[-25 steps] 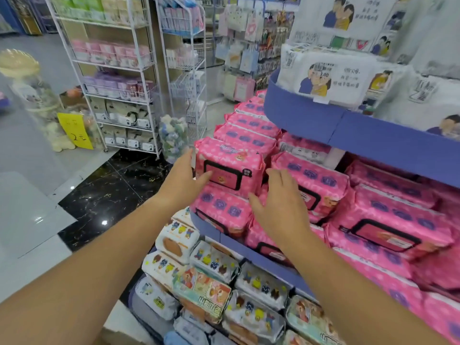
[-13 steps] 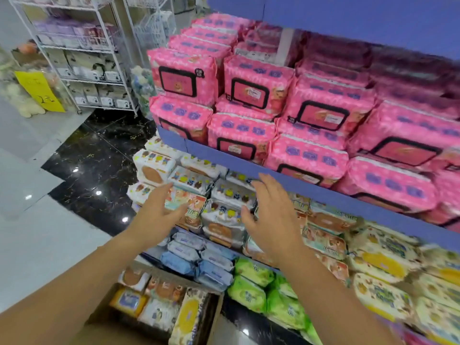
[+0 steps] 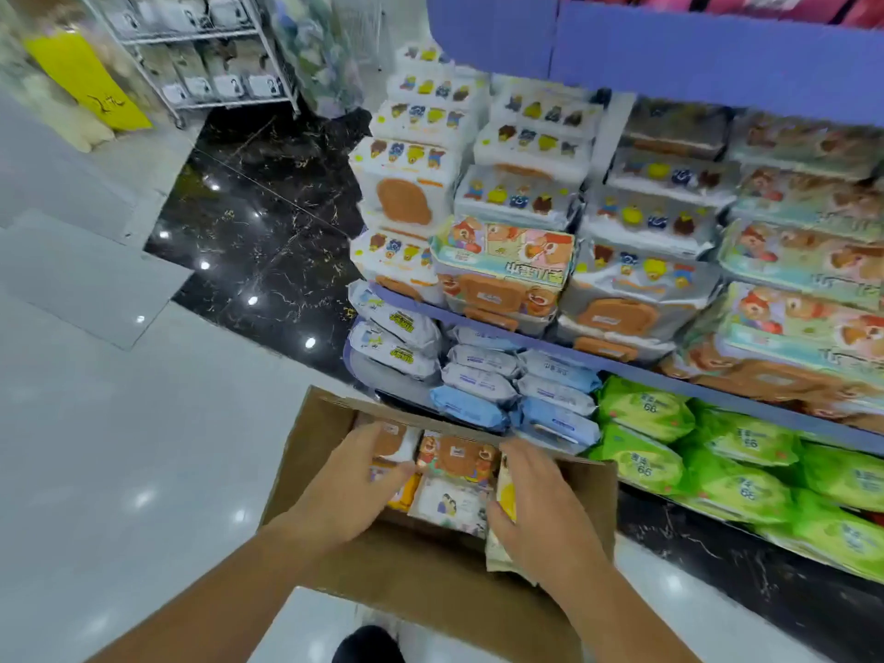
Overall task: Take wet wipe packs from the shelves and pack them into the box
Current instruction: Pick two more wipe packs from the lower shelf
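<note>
1. Standing over an open cardboard box (image 3: 430, 583) on the pale floor (image 3: 119, 447), just in front of the shelves (image 3: 669, 375).
2. Reaching down into the box with both hands, forearms bare.
3. Left hand (image 3: 356, 485): fingers straight and close together, laid flat across the packs at the box's left side, fingertips touching a brown-lid pack (image 3: 390, 440). Nothing pinched or clasped.
4. Right hand (image 3: 543, 512): draped over a yellow pack (image 3: 506, 495) standing on edge by the box's right wall. Fingers bent over its top and thumb hidden, so cannot tell whether gripping or only resting.
5. Between the 2 hands, lying flat inside the box: a bear-print pack (image 3: 457, 459) and, nearer, a cartoon pack (image 3: 447, 507).
6. On the middle shelf, well above the box: stacked white animal packs (image 3: 416, 160), with more bear designs to the right.
7. On the lowest shelf, just beyond the box's far rim: blue packs (image 3: 469, 409), then green packs (image 3: 646, 409) further right.
8. Far left, blurred: a wire rack (image 3: 215, 40) and a yellow sign (image 3: 86, 79).
</note>
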A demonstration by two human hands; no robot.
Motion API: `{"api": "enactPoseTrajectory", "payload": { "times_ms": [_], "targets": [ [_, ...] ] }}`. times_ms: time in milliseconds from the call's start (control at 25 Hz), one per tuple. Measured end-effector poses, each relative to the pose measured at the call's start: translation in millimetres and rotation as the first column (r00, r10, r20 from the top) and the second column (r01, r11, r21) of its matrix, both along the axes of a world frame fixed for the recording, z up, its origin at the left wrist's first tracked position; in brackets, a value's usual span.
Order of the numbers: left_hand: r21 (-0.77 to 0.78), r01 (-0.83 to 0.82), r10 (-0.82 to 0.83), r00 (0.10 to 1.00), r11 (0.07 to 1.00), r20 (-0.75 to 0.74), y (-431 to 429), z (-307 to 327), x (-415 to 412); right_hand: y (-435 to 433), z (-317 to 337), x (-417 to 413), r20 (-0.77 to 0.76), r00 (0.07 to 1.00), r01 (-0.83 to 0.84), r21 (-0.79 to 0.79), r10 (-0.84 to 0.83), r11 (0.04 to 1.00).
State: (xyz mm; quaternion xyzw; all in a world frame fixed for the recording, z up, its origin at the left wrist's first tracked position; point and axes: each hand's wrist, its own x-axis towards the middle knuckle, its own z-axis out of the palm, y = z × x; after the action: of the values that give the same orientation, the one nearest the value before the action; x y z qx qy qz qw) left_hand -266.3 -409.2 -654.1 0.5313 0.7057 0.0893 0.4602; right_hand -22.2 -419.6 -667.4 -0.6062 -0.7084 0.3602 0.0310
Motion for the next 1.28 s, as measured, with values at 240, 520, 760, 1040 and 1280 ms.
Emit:
{"api": "enactPoseTrajectory", "payload": {
  "times_ms": [240, 520, 760, 1040, 1280],
  "targets": [
    [-0.155, 0.051, -0.039, 0.996, 0.987, 0.080, -4, -146, -81, -43, -157, -83, 0.032, 0.964, 0.262, -0.278, -0.264, 0.924],
    [-0.155, 0.197, -0.241, 0.903, 0.968, -0.356, 25, -311, -109, -31, -304, -89, 0.146, 0.833, 0.552, -0.285, -0.534, 0.784],
    [-0.022, 0.692, -0.577, 0.584, 0.722, -0.571, 78, -354, -127, 29, -353, -73, 0.280, 0.949, 0.141, 0.030, -0.143, 0.990],
    [-0.277, 0.611, -0.665, 0.616, 0.742, -0.422, 91, -346, -130, 44, -341, -72, 0.262, 0.947, 0.214, -0.077, -0.187, 0.974],
    [-0.505, 0.592, -0.777, 0.500, 0.628, -0.381, 93, -357, -119, 56, -352, -67, 0.222, 0.957, 0.250, -0.311, -0.186, 0.917]
  ]
}}
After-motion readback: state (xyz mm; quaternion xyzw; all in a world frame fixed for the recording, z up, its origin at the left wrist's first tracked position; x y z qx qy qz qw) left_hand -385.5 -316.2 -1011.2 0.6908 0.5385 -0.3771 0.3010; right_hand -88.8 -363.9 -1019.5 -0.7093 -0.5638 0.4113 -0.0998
